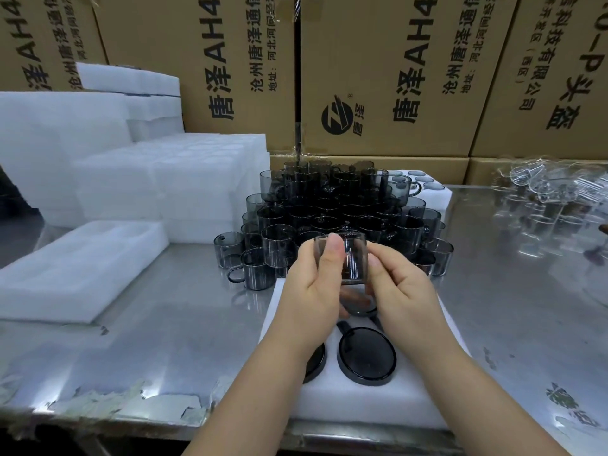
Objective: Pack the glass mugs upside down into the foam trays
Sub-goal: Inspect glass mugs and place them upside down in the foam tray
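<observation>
Both hands hold one smoky grey glass mug (352,258) above the white foam tray (362,403) at the table's front edge. My left hand (312,291) grips its left side with the thumb up along the glass. My right hand (401,291) pinches its right side. In the tray, one mug (367,355) sits upside down, base up. Another upturned mug (316,360) lies partly hidden under my left wrist, and a third (362,309) shows between my hands. A large pile of grey mugs (335,209) stands just behind.
Stacks of white foam trays (158,185) fill the left side, with one foam tray (79,271) lying flat near the front left. Clear glassware (552,199) sits at the right. Cardboard boxes (394,77) wall off the back. The steel table (171,324) has peeling film along its front edge.
</observation>
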